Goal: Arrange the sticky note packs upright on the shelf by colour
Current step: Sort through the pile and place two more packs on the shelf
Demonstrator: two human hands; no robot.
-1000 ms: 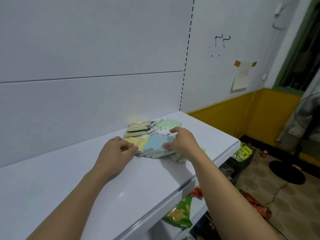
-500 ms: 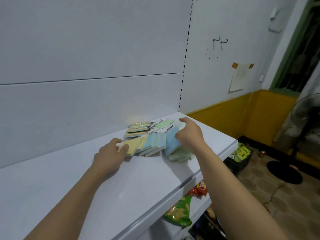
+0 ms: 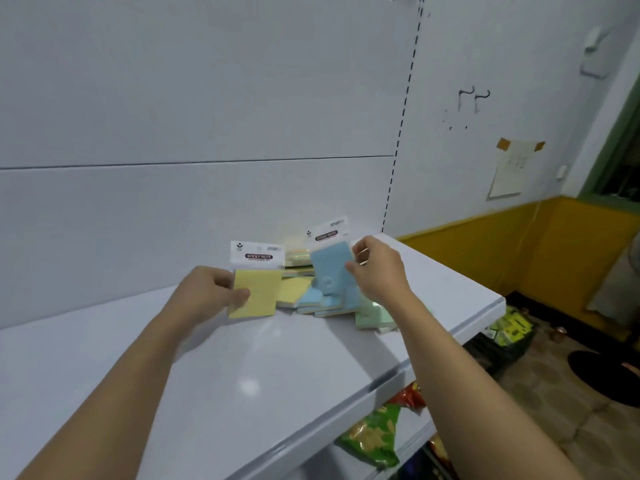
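**A:** Where are the hands?

**B:** They are apart, one on each side of the frame's centre. The left hand (image 3: 211,292) pinches a pale yellow sticky note pack (image 3: 256,292) with a white printed header card. Its thumb lies on the front face and its fingers are behind the left edge.

**A:** Is that pack standing?

**B:** It is upright, header on top. Its lower edge is at the white shelf top (image 3: 242,375), but I cannot tell whether it touches.

**A:** And the other hand?

**B:** The right hand (image 3: 379,268) grips a light blue sticky note pack (image 3: 330,268) by its right edge. The pack is raised off the shelf and tilted, with its header pointing to the upper right.

**A:** Where are the remaining packs?

**B:** A heap of flat packs (image 3: 304,299) lies between and behind the hands, near the white back panel (image 3: 173,209). Yellow ones are on the left and blue ones in the middle. Pale green packs (image 3: 372,318) lie at the heap's lower right, just beside the right wrist.

**A:** Anything around the shelf?

**B:** A green snack bag (image 3: 374,434) sits on the lower shelf at the bottom right. A taped sheet of paper (image 3: 509,173) hangs on the wall at the upper right.
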